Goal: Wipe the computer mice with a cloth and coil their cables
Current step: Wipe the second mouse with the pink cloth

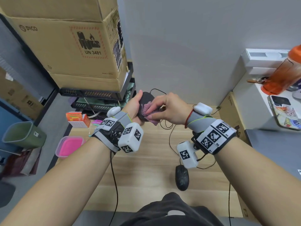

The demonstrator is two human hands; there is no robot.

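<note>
My left hand (132, 108) grips a black computer mouse (146, 99) lifted above the wooden table (146, 176). My right hand (169, 110) pinches a pinkish-purple cloth (149, 114) and presses it against the mouse's side. The held mouse's thin black cable (169, 137) loops down onto the table. A second black mouse (182, 177), dusty with pale specks, lies on the table near my right forearm, its cable running off behind my wrist.
Stacked cardboard boxes (65, 46) stand on black equipment at the back left. A pink container (70, 146) and an orange-and-white box (78, 119) sit at the table's left edge. A phone (284, 114) and an orange bottle (285, 74) rest on the right-hand surface.
</note>
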